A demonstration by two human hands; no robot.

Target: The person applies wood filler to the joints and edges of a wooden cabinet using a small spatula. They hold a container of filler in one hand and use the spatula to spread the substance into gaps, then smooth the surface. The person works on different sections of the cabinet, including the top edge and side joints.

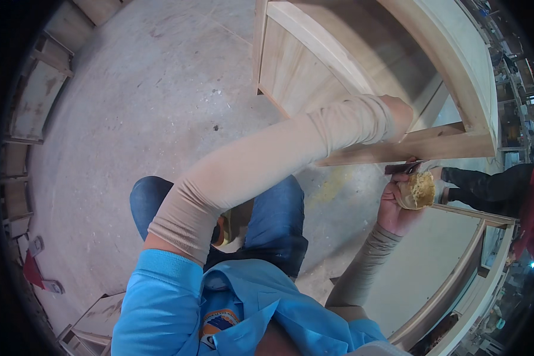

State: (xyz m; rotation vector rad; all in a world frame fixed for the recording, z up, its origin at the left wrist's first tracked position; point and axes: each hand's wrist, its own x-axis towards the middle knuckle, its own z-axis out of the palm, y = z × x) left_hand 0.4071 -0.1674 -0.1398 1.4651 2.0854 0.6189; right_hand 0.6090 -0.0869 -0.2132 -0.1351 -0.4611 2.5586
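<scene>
My left arm, in a beige sleeve, reaches across to a wooden cabinet frame (421, 142). My left hand (399, 115) is bent over the inner side of its lower rail, with its fingers hidden. Below that rail my right hand (393, 204) is closed around a pale, cup-like piece bearing a yellow, rough-textured lump (421, 190). A dark flat piece (402, 168) lies by the right fingertips, just under the rail; which hand holds it I cannot tell.
Another wooden frame with a pale panel (442, 261) stands at the lower right. Beyond it is another person in dark trousers (486, 184) and a red top. Wooden furniture pieces (38, 98) line the left side of the concrete floor (160, 101).
</scene>
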